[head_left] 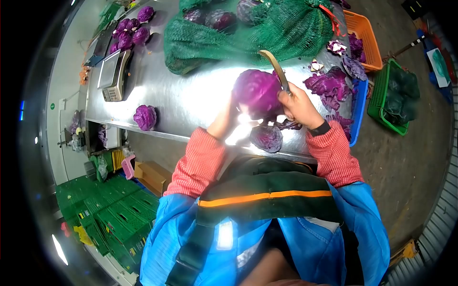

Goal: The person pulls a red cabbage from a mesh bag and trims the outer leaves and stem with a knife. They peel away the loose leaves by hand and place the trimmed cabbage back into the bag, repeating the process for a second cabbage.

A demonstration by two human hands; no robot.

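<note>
A red cabbage head [256,91] is held above the steel table [181,102]. My left hand [225,118] is closed around its left side, with the fingers mostly hidden behind it. My right hand [301,108] grips a curved knife [274,64] by its handle, at the right side of the cabbage. The blade points up and away from me, and its tip is near the green mesh bag. Under the cabbage, a loose outer leaf [267,138] rests by the table's front edge. More torn purple leaves [329,86] are piled to the right of my right hand.
A green mesh bag [296,38] with cabbages lies at the back. Left are a scale [114,76], a single cabbage [145,117] and a cabbage group [125,40]. Blue [359,114], orange [365,35] and green [387,95] crates stand right; green crates [109,214] lie lower left.
</note>
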